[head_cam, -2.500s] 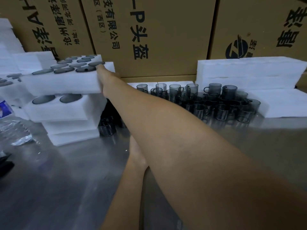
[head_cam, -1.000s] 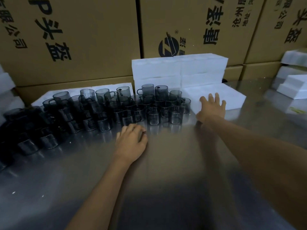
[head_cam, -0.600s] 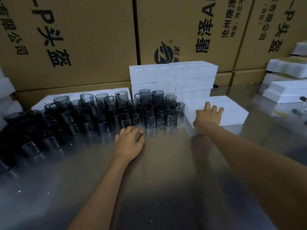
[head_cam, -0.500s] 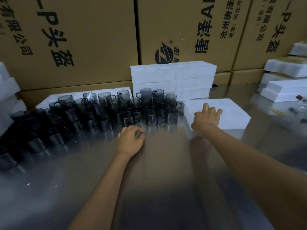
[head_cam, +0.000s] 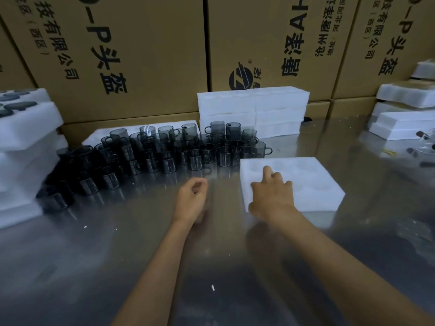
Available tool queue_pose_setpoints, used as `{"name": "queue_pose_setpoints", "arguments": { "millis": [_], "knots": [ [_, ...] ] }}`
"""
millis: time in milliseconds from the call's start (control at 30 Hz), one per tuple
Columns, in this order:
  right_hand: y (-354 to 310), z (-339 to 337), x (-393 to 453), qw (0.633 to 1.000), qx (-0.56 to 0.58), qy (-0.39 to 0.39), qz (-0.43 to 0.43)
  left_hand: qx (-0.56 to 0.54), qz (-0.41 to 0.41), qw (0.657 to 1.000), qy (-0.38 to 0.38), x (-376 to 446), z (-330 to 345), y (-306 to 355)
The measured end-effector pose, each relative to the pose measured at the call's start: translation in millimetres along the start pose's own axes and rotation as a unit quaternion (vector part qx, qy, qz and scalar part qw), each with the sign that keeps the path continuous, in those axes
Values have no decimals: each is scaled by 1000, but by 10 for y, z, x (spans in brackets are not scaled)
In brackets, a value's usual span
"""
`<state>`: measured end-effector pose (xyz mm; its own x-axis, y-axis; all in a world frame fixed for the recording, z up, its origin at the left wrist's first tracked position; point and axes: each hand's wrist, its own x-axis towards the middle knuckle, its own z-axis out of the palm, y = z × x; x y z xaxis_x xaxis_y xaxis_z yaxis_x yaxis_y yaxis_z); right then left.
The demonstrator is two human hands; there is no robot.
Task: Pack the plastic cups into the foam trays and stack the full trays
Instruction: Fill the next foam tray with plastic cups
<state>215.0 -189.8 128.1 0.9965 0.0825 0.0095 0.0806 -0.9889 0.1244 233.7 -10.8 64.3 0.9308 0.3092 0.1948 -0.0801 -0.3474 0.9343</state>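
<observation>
An empty white foam tray (head_cam: 308, 182) with round pockets lies flat on the steel table (head_cam: 117, 255), right of centre. My right hand (head_cam: 270, 192) rests on its near left part, fingers spread on top and thumb near the left edge. My left hand (head_cam: 191, 196) sits on the table left of the tray, loosely curled and holding nothing. Behind both hands stands a crowd of smoky grey plastic cups (head_cam: 176, 151) with handles. At the far left is a stack of foam trays (head_cam: 26, 132), the top ones holding cups.
A stack of empty foam trays (head_cam: 254, 109) stands behind the cups against large cardboard boxes (head_cam: 131, 55). More foam trays (head_cam: 404, 121) lie at the far right, with small dark items on the table beside them. One flat foam piece (head_cam: 98, 135) lies behind the cups.
My right hand left the full stack on the left, reached the empty tray and has slid it toward me. My left hand stayed by the cups.
</observation>
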Motion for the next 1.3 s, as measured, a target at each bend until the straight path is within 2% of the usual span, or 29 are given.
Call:
{"name": "queue_pose_setpoints", "arguments": {
  "millis": [167,300,367,400,500,533,567,633,733,833,1067,1167,1300],
  "knots": [
    [-387,-216,-467,980,113,-23,-161,-174,-47,982,54,-184,-137,112],
    [-651,-298,-674,951,183,-23,-250,-206,-80,974,46,-239,-371,142],
    [-650,-371,-569,941,241,-17,-239,-232,-101,966,48,-258,-481,141],
    [-622,-412,-459,938,270,10,-218,-248,-106,962,46,-269,-514,136],
    [-457,-457,52,925,320,170,-111,-254,-104,960,56,-279,-541,125],
    [-379,-429,258,923,324,193,-70,-251,-102,961,59,-272,-533,120],
    [-290,-378,469,929,319,185,-31,-249,-101,961,62,-260,-523,110],
    [-108,-227,870,950,288,113,31,-242,-99,963,67,-226,-505,105],
    [105,19,1294,957,280,27,69,-223,-101,967,70,-147,-470,102],
    [163,179,1545,948,312,11,57,-215,-100,969,67,-46,-456,68],
    [113,179,1622,920,387,44,53,-237,-113,964,42,-14,-484,32],
    [43,-21,1327,906,411,97,11,-249,-123,960,35,-56,-521,80],
    [-103,-204,702,863,467,186,-50,-241,-136,961,15,-210,-585,95]
  ]
}}
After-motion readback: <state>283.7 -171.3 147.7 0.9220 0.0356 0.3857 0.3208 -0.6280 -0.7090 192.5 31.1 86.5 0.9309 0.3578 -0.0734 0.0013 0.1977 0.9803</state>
